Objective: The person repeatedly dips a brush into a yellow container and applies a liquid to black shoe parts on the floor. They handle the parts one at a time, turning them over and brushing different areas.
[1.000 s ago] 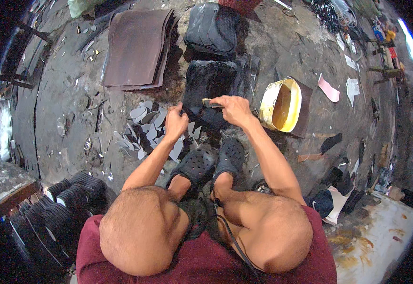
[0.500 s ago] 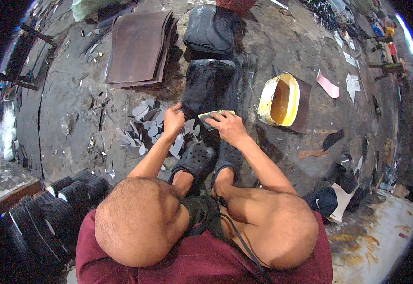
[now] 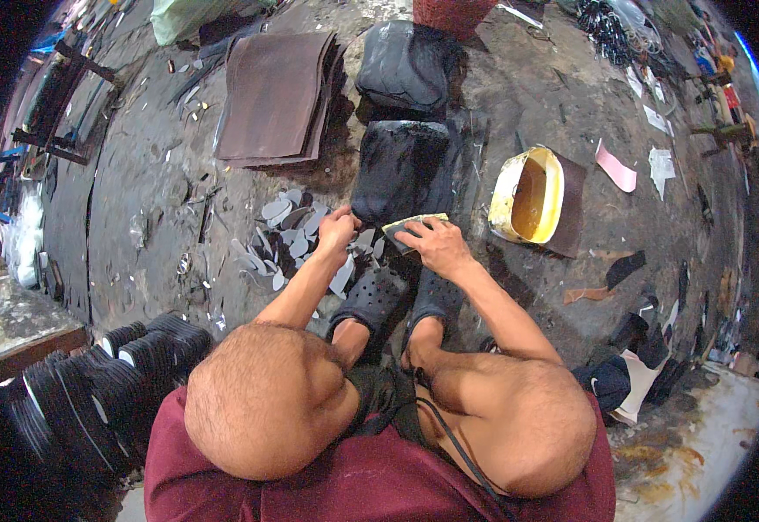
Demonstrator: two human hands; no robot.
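Note:
My left hand [image 3: 338, 233] is closed by the near left corner of a black block [image 3: 399, 170]. Its fingertips seem pressed together there, and what they pinch, if anything, is too small to make out. In my right hand [image 3: 439, 247] is a dark flat piece with a yellowish edge [image 3: 401, 229], held near the block's front edge. Loose grey oval cutouts [image 3: 295, 224] lie scattered beside my left hand. To the right of the block stands a yellow-rimmed tub [image 3: 527, 196] with amber-brown contents, on a brown sheet.
A stack of brown sheets [image 3: 275, 97] lies at far left, and a black padded bundle [image 3: 407, 65] sits beyond the block. Black soles [image 3: 92, 391] are piled at near left. Scraps, including a pink strip [image 3: 615, 166], lie on the right. My clogs [image 3: 371, 297] are just below my hands.
The whole view has shifted slightly, so everything appears a little further right and lower. Both hands keep nearly the same places beside the block, and the right still holds the dark flat piece.

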